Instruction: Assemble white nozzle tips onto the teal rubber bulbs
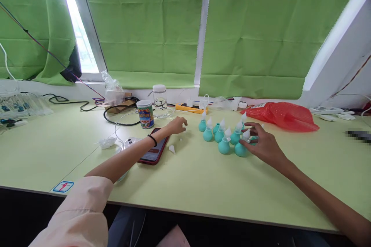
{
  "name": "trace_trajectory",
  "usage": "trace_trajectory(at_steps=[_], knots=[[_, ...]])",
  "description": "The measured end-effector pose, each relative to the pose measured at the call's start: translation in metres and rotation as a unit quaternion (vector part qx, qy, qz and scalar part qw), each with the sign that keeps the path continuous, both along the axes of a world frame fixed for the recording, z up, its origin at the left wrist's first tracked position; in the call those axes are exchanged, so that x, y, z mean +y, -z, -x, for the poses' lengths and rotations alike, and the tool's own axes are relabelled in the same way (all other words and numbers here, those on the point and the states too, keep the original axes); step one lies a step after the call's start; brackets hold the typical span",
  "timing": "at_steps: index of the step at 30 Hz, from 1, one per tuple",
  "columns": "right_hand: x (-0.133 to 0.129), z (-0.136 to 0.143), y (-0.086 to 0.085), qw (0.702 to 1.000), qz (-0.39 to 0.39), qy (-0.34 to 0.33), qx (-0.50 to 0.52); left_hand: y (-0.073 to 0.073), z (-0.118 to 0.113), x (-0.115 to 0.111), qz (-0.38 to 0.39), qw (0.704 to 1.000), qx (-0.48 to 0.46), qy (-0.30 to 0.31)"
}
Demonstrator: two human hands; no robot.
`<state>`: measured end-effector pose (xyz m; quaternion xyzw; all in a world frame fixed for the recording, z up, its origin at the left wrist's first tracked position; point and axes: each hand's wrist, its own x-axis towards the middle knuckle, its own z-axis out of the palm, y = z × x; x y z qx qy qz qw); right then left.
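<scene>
Several teal bulb syringes with translucent pointed tips stand in a cluster right of the table's middle. My right hand (263, 144) is around the front-right bulb syringe (240, 149), thumb and fingers closing at its neck and tip. One teal bulb (216, 128) within the group shows no tip. My left hand (176, 125) hovers past the phone's upper end with its fingers curled together. Whatever it may hold is too small to make out. Below that hand lie a loose translucent tip (172, 149) and a tiny clear piece (181, 139).
Under my left forearm rests a red-cased phone (155, 153), beside a white phone (130, 142). Behind stand a printed can (145, 115), a clear jar (160, 104) and a yellow power strip (188, 109). A red plastic bag (281, 116) lies back right. Cables run along the wall.
</scene>
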<state>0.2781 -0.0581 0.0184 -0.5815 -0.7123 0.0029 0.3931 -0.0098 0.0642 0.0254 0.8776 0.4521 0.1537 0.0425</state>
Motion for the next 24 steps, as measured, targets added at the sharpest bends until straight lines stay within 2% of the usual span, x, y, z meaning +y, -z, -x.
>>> trace_trajectory(at_steps=[4, 7, 9, 12, 14, 17, 19, 21, 22, 24], knots=[[-0.004, 0.006, -0.002, 0.990, -0.130, 0.017, -0.057, -0.009, -0.002, -0.027, 0.003, 0.999, -0.047, 0.013], [-0.009, 0.016, -0.006, 0.959, -0.264, 0.018, -0.104, -0.011, -0.003, -0.053, 0.036, 0.994, -0.094, 0.031], [-0.012, 0.023, -0.009, 0.937, -0.314, -0.023, -0.149, -0.008, -0.005, -0.070, 0.041, 0.996, -0.079, 0.028], [-0.013, 0.037, -0.018, 0.917, -0.313, -0.098, -0.225, 0.003, -0.010, -0.091, -0.034, 0.999, 0.007, 0.005], [-0.007, 0.045, -0.031, 0.917, -0.280, -0.118, -0.257, 0.011, -0.015, -0.102, -0.086, 0.993, 0.077, 0.011], [0.016, 0.058, -0.059, 0.943, -0.189, -0.098, -0.255, 0.019, -0.021, -0.114, -0.109, 0.983, 0.148, 0.028], [0.040, 0.064, -0.079, 0.956, -0.076, -0.097, -0.266, 0.023, -0.023, -0.119, -0.116, 0.978, 0.168, 0.031], [0.067, 0.069, -0.093, 0.959, 0.081, -0.056, -0.266, 0.024, -0.024, -0.121, -0.120, 0.976, 0.177, 0.033], [0.081, 0.070, -0.098, 0.947, 0.192, -0.030, -0.255, 0.025, -0.023, -0.121, -0.118, 0.976, 0.179, 0.032], [0.104, 0.071, -0.101, 0.927, 0.283, -0.023, -0.246, 0.024, -0.022, -0.121, -0.109, 0.977, 0.180, 0.027]])
